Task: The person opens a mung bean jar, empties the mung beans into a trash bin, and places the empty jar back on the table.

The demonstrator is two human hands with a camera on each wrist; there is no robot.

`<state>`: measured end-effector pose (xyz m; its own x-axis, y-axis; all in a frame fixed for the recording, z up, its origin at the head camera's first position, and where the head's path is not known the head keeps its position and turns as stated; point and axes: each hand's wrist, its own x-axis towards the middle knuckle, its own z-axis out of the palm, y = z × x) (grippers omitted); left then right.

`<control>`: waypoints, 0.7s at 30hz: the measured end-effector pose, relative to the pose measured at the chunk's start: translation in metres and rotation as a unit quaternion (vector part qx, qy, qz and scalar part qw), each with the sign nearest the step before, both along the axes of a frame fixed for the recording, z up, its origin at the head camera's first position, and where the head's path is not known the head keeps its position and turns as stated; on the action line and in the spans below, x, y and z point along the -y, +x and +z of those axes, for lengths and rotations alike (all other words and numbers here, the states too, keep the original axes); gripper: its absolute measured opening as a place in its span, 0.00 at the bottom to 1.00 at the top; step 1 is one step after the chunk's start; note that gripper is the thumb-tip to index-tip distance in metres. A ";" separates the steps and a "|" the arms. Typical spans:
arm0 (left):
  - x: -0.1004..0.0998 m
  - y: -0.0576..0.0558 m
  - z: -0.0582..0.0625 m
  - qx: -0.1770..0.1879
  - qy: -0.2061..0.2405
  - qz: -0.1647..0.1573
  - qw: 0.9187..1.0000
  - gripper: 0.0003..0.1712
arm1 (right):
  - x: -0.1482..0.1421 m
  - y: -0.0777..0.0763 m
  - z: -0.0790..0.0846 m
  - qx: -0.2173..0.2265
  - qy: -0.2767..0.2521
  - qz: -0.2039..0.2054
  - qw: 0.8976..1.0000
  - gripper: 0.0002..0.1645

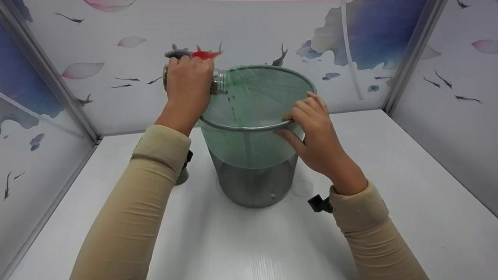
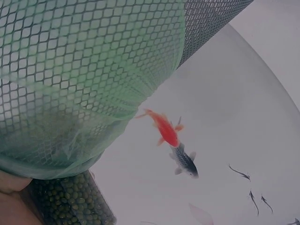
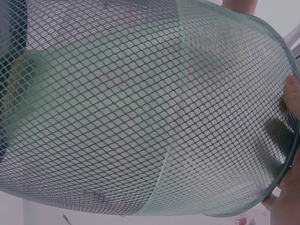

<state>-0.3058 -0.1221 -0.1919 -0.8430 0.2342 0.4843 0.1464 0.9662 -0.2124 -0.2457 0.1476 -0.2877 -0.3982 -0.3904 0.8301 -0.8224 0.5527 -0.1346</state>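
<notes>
My left hand (image 1: 188,83) grips a clear jar (image 1: 220,82) and holds it tipped sideways over the rim of a grey wire-mesh wastebasket (image 1: 255,188). Small dark green beans, seemingly mung beans (image 1: 233,109), drop from the jar's mouth inside the basket. Packed beans (image 2: 70,199) show through the jar wall in the left wrist view. A thin green plastic bag (image 1: 251,151) lines the basket's upper part. On the near right, my right hand (image 1: 317,132) pinches the rim, thumb outside and fingers over the top. The basket stands upright; its inside floor is hidden.
Behind my left wrist, a small dark grey object (image 1: 182,177) is partly hidden on the white table (image 1: 249,241). A faint clear round thing (image 1: 302,187) lies right of the basket. Printed wall panels (image 1: 241,23) with fish and petals enclose the table.
</notes>
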 end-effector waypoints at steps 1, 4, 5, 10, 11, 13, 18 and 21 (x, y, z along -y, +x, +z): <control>0.000 0.000 0.000 0.000 0.000 0.000 1.000 0.21 | 0.000 0.000 0.000 0.000 0.000 -0.001 1.000 0.12; 0.000 0.000 0.001 0.000 -0.001 0.000 1.000 0.21 | 0.000 0.000 0.000 -0.001 0.000 0.000 1.000 0.12; 0.000 0.000 0.001 -0.001 0.000 0.000 1.000 0.21 | 0.000 0.000 0.001 -0.001 0.000 0.000 1.000 0.12; 0.000 -0.001 0.000 0.000 0.000 0.000 1.000 0.22 | 0.001 0.000 0.000 -0.002 -0.001 0.001 1.000 0.11; 0.000 -0.001 0.000 0.000 0.000 0.000 1.000 0.22 | 0.001 -0.001 0.000 -0.002 -0.001 0.001 1.000 0.11; 0.001 -0.001 0.000 -0.001 0.000 0.000 1.000 0.22 | 0.001 0.000 0.000 -0.001 0.000 0.000 1.000 0.11; 0.001 -0.001 0.000 -0.003 0.001 -0.003 1.000 0.18 | 0.001 0.000 0.000 0.002 0.004 -0.006 1.000 0.11; 0.001 -0.001 0.000 -0.002 0.003 -0.005 1.000 0.19 | 0.001 0.000 0.000 0.003 0.005 -0.009 1.000 0.11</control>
<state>-0.3066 -0.1228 -0.1919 -0.8391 0.2397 0.4884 0.1551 0.9659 -0.2076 -0.2455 0.1469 -0.2874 -0.4107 -0.3918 0.8233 -0.8114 0.5689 -0.1341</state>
